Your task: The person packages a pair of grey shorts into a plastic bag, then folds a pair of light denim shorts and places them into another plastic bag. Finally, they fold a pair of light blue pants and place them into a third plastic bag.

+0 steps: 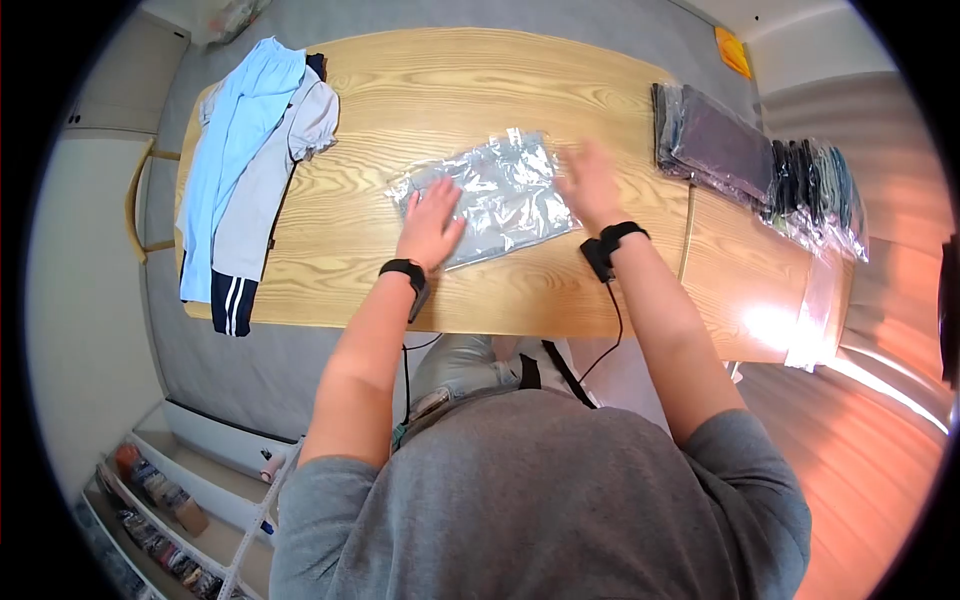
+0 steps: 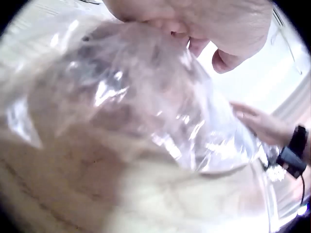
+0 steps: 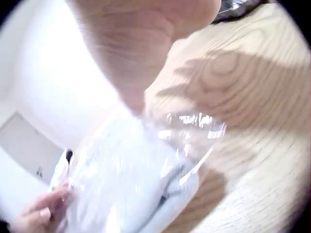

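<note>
A clear plastic bag (image 1: 505, 200) with a folded light grey garment inside lies in the middle of the wooden table. My left hand (image 1: 432, 222) rests on its left part with the fingers extended. At the bag's right edge is my right hand (image 1: 592, 185), blurred, fingers pointing away from me. In the left wrist view the crinkled plastic (image 2: 141, 92) spreads below the hand. From the right wrist, the grey cloth (image 3: 170, 199) shows a folded edge through the film, under the right hand (image 3: 141, 48).
Light blue and grey clothes (image 1: 245, 150) are laid at the table's (image 1: 470, 70) left end. Toward the right stand bagged dark garments (image 1: 720, 140) and a row of several more packets (image 1: 815, 185). White bins (image 1: 190, 450) sit at the lower left.
</note>
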`<action>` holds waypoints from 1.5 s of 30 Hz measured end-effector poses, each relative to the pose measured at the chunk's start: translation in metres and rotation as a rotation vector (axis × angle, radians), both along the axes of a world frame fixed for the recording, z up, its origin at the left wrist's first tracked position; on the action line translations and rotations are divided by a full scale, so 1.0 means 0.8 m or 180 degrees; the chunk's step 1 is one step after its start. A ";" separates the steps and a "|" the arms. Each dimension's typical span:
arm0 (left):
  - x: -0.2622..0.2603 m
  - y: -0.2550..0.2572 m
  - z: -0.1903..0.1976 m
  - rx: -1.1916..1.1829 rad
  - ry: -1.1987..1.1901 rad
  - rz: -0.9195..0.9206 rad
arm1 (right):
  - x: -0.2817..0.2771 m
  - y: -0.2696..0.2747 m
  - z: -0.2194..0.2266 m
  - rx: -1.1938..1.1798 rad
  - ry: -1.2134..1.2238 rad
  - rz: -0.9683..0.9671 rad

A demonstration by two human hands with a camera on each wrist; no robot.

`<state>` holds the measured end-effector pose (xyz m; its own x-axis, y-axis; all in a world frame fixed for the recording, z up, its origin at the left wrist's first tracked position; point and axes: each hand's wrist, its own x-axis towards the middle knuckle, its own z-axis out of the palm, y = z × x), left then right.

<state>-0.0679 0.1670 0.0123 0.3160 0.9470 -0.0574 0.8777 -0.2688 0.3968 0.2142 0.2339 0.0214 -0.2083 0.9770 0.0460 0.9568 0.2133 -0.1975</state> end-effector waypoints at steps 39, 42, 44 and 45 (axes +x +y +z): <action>-0.112 -0.055 0.081 -0.0639 -0.1628 0.0105 | -0.024 -0.073 0.001 -0.0289 0.2494 0.0354; -0.136 -0.038 0.086 -0.0958 -0.1880 0.0380 | -0.027 -0.057 0.014 0.0030 0.2360 0.0656; -0.138 -0.030 0.122 -0.0929 -0.1946 0.0691 | -0.027 -0.061 0.071 -0.0575 0.2655 0.0474; -0.139 -0.021 0.145 -0.1515 -0.2065 0.0894 | -0.026 -0.069 0.091 -0.1198 0.2931 0.0276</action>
